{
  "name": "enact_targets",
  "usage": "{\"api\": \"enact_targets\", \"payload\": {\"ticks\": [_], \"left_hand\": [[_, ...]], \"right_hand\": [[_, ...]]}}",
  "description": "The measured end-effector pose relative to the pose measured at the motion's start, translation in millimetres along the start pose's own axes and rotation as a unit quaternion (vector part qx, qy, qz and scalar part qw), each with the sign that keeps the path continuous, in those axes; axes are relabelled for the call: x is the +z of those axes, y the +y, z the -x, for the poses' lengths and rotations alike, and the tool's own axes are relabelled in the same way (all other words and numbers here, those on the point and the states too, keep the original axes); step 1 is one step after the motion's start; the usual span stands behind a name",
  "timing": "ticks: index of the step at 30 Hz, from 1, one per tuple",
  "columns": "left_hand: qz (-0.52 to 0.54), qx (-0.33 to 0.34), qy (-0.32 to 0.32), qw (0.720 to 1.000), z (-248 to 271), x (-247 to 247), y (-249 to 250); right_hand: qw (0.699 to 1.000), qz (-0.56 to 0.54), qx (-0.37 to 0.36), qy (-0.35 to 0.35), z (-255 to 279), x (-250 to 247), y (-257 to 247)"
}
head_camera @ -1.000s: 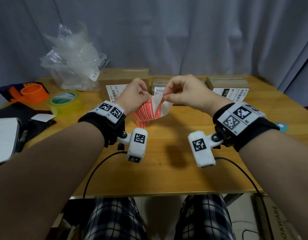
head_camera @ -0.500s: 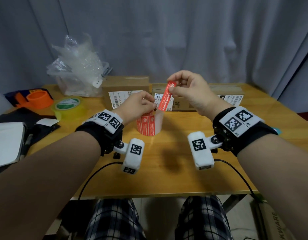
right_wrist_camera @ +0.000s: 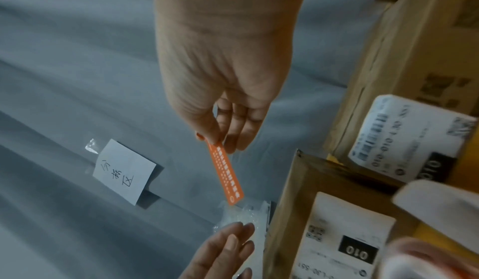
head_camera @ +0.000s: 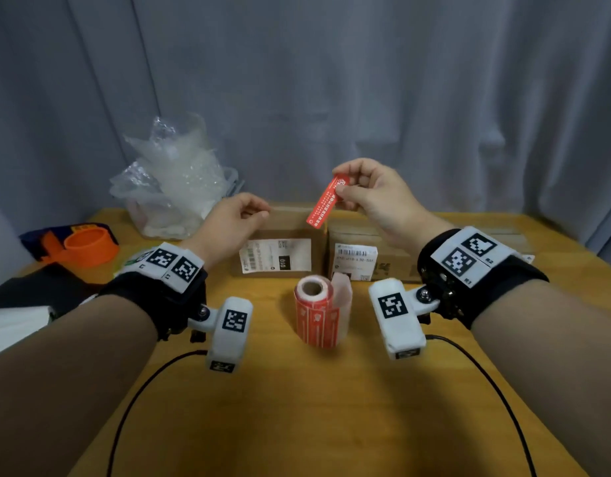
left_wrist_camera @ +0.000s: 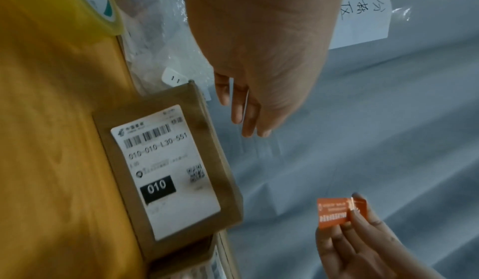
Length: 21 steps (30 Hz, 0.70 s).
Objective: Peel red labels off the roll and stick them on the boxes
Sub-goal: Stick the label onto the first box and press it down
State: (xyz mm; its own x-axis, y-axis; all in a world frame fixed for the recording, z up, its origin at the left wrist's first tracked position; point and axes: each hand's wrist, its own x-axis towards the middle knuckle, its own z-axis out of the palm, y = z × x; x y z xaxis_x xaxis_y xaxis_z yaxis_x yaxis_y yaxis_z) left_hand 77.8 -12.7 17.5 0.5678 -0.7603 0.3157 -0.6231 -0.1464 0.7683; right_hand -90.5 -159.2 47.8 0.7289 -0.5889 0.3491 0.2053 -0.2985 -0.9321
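Observation:
The roll of red labels (head_camera: 314, 315) stands upright on the wooden table (head_camera: 297, 407), untouched, with loose white backing curling off its right side. My right hand (head_camera: 345, 192) pinches one peeled red label (head_camera: 323, 204) by its top end, and the label hangs in the air above the boxes. The label (right_wrist_camera: 225, 172) dangles from thumb and fingers. My left hand (head_camera: 252, 213) hovers over the left box (head_camera: 280, 242), fingers relaxed, holding nothing. A second box (head_camera: 362, 253) with a white shipping label sits right of it. A third box (head_camera: 514, 235) is mostly hidden behind my right wrist.
A crumpled clear plastic bag (head_camera: 173, 180) sits at the back left, with an orange tape dispenser (head_camera: 87, 246) and a yellow tape roll (left_wrist_camera: 77, 6) near it. Dark items and a white notebook (head_camera: 8, 321) lie at the left edge. A grey curtain (head_camera: 366, 80) hangs behind the table.
My right hand pulled a label free of the roll and lifted it up. My left hand let go of the roll and rose toward the left box. The roll now stands alone.

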Motion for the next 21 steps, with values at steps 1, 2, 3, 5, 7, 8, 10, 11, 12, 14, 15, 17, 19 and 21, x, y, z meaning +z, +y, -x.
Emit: {"api": "enact_targets", "payload": {"ticks": [1, 2, 3, 5, 7, 8, 10, 11, 12, 14, 15, 17, 19, 21], "left_hand": [[0.004, -0.006, 0.005, 1.000, -7.2, -2.5, -3.1], [0.010, -0.010, 0.011, 1.000, -15.3, -3.8, -6.5], [0.015, -0.011, 0.017, 1.000, -22.9, -5.0, -8.3], [0.007, -0.013, 0.024, 1.000, -40.6, -6.1, -13.0], [-0.073, -0.015, -0.002, 0.997, -58.4, -5.8, -20.0], [-0.156, -0.016, -0.030, 0.987, -66.2, -4.5, -24.6], [-0.300, -0.038, -0.108, 0.947, -76.6, -1.3, -35.5], [-0.328, -0.057, -0.147, 0.932, -80.3, 0.7, -41.1], [-0.333, -0.075, -0.180, 0.923, -84.3, 4.1, -48.6], [-0.330, -0.076, -0.214, 0.916, -87.2, 11.6, -58.8], [-0.331, -0.056, -0.209, 0.919, -88.9, 14.9, -62.5], [-0.312, -0.020, -0.176, 0.933, -91.2, 19.5, -66.0], [-0.286, -0.009, -0.158, 0.945, -90.9, 21.5, -67.3], [-0.259, -0.014, -0.145, 0.955, -89.4, 20.4, -64.8]], "right_hand": [[1.000, -0.007, 0.008, -0.006, -12.2, 3.9, 1.2], [1.000, -0.008, 0.018, -0.014, -24.1, 8.3, 2.1], [0.999, 0.001, 0.030, -0.022, -36.0, 12.6, 4.2], [0.998, 0.019, 0.053, -0.035, -59.4, 22.4, 8.4], [0.996, 0.024, 0.075, -0.048, -78.2, 31.1, 12.4], [0.994, 0.020, 0.088, -0.056, -86.2, 34.7, 14.5], [0.991, 0.008, 0.115, -0.067, -98.1, 39.7, 19.1], [0.989, 0.004, 0.129, -0.067, -103.0, 41.4, 22.6], [0.988, 0.002, 0.143, -0.065, -106.7, 43.0, 26.2], [0.983, 0.000, 0.174, -0.060, -112.1, 45.8, 35.7], [0.980, 0.001, 0.191, -0.059, -113.9, 46.7, 40.6], [0.974, 0.007, 0.219, -0.063, -115.5, 47.4, 48.6], [0.970, 0.015, 0.233, -0.070, -115.7, 47.0, 53.9], [0.968, 0.017, 0.239, -0.074, -115.9, 47.1, 57.1]]}}
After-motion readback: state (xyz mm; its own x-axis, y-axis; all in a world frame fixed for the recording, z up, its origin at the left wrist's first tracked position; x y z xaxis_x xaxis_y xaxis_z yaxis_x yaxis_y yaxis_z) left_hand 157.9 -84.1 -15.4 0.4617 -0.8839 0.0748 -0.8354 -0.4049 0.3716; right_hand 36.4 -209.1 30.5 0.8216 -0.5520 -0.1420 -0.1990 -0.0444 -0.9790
